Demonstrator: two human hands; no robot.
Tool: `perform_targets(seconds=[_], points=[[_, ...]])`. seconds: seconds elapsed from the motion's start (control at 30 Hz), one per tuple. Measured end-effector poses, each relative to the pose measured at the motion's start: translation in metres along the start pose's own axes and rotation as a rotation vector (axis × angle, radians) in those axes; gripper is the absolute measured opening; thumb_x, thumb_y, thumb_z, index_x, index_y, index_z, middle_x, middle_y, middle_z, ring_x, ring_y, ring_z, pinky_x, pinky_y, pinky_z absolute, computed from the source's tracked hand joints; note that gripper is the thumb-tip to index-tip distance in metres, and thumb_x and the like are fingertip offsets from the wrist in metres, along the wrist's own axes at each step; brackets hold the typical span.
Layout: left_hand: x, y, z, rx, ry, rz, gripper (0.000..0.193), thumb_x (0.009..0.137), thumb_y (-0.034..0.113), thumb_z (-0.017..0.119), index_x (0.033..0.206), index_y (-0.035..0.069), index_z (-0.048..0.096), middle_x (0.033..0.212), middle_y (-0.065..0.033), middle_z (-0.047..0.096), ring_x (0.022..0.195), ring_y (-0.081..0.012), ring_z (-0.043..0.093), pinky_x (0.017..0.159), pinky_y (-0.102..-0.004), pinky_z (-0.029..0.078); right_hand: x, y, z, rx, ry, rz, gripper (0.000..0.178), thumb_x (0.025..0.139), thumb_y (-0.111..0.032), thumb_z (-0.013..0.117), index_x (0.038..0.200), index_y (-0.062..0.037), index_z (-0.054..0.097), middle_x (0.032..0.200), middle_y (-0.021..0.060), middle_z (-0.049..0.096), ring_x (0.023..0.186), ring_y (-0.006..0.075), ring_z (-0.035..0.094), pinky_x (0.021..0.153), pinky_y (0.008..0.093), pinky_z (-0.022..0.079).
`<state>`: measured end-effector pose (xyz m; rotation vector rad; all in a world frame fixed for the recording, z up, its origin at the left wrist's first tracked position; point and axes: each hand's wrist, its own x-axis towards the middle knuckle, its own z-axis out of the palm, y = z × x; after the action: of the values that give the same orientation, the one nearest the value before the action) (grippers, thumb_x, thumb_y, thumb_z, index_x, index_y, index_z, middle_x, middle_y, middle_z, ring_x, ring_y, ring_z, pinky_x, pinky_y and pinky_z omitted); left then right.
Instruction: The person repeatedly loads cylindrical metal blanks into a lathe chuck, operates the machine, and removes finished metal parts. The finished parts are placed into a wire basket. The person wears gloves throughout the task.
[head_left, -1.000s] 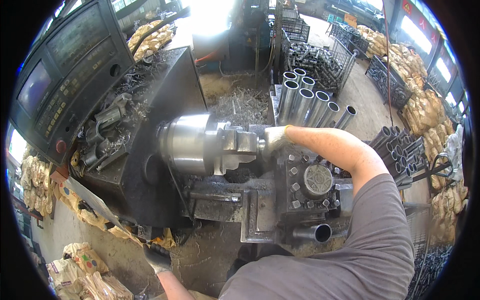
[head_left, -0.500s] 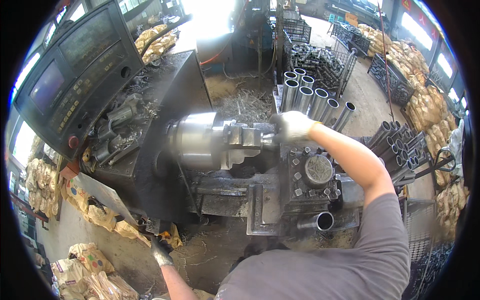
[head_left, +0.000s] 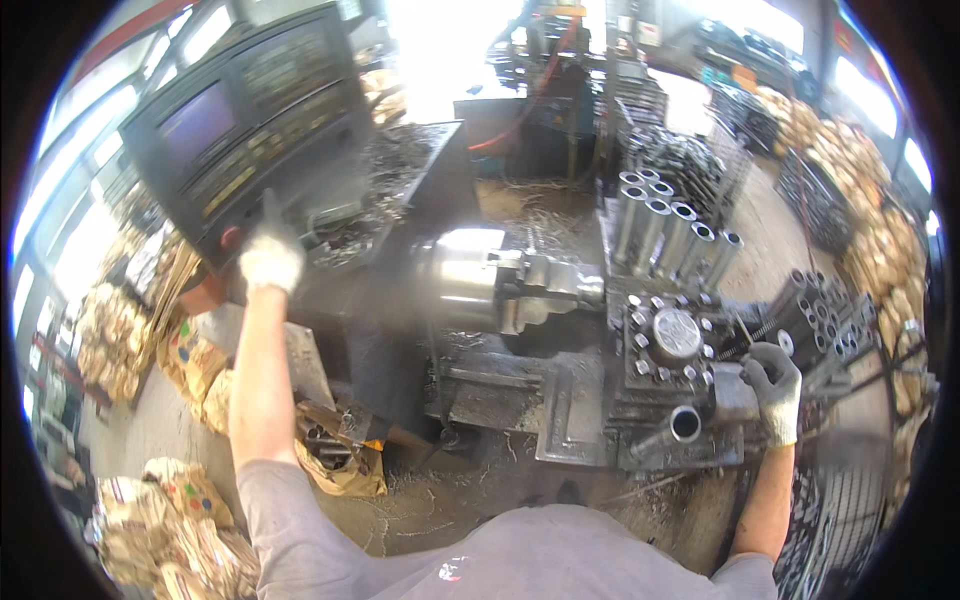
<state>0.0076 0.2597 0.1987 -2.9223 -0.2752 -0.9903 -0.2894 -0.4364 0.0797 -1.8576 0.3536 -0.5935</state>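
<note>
My left hand (head_left: 270, 262), in a pale work glove, is raised in front of the dark control panel (head_left: 225, 185), close to its red round button (head_left: 231, 238). One finger stretches up toward the panel; motion blurs the rest. My right hand (head_left: 776, 388), gloved with grey-coated fingers, is closed beside the tool post (head_left: 676, 337). A thin rod (head_left: 743, 327) rises from its curled fingers; the rod's lower end is hidden. In the middle, the lathe chuck (head_left: 470, 279) has its jaws (head_left: 540, 283) around a short metal piece (head_left: 591, 283), with neither hand touching it.
Several shiny steel tubes (head_left: 652, 222) stand upright behind the tool post. More dark tubes (head_left: 822, 318) are stacked at the right. One tube (head_left: 672, 432) lies at the machine's front. Metal shavings cover the ledge under the panel. Paper sacks (head_left: 170, 520) lie at lower left.
My left hand has risen from low at the left to the control panel. My right hand has left the metal piece at the chuck and moved right, past the tool post. The view has shifted left.
</note>
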Motion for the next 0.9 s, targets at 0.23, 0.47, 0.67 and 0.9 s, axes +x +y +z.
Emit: perform_targets(seconds=[0.23, 0.47, 0.67, 0.9], points=[[-0.057, 0.037, -0.036, -0.175, 0.470, 0.021, 0.043, 0.112, 0.021, 0.050, 0.150, 0.003, 0.059, 0.140, -0.0266, 0.068, 0.117, -0.0365, 0.073, 0.095, -0.0431, 0.060, -0.087, 0.019, -0.022, -0.169, 0.016, 0.057, 0.032, 0.088, -0.005, 0.080, 0.119, 0.0000, 0.075, 0.103, 0.0042, 0.079, 0.087, 0.0088, 0.070, 0.082, 0.0258, 0.058], [-0.321, 0.099, -0.033, -1.013, 0.142, 0.254, 0.021, 0.101, 0.001, 0.065, 0.122, -0.004, 0.068, 0.109, -0.0137, 0.072, 0.094, -0.0271, 0.069, 0.085, -0.0406, 0.058, -0.115, 0.024, 0.031, -0.346, -0.419, 0.109, 0.088, 0.071, -0.027, 0.098, 0.146, -0.0042, 0.059, 0.119, 0.0158, 0.078, 0.082, 0.0164, 0.074, 0.078, 0.0324, 0.062], [-0.506, 0.109, 0.030, -0.975, -0.548, -0.380, 0.017, 0.097, 0.010, 0.067, 0.110, 0.000, 0.075, 0.093, -0.0151, 0.076, 0.087, -0.0259, 0.074, 0.084, -0.0384, 0.059, -0.092, 0.087, 0.080, -0.408, -0.392, -0.043, 0.067, 0.074, -0.041, 0.095, 0.126, -0.0083, 0.068, 0.109, 0.0191, 0.078, 0.100, 0.0386, 0.077, 0.085, 0.0451, 0.063], [-0.711, 0.055, 0.055, -0.854, -0.906, -0.862, 0.026, 0.098, 0.020, 0.067, 0.115, 0.002, 0.076, 0.086, -0.0145, 0.077, 0.069, -0.0185, 0.074, 0.065, -0.0360, 0.060, -0.094, 0.104, 0.082, -0.421, -0.310, -0.199, 0.042, 0.076, -0.036, 0.091, 0.106, -0.0100, 0.076, 0.092, 0.0172, 0.079, 0.086, 0.0363, 0.078, 0.076, 0.0435, 0.063]])
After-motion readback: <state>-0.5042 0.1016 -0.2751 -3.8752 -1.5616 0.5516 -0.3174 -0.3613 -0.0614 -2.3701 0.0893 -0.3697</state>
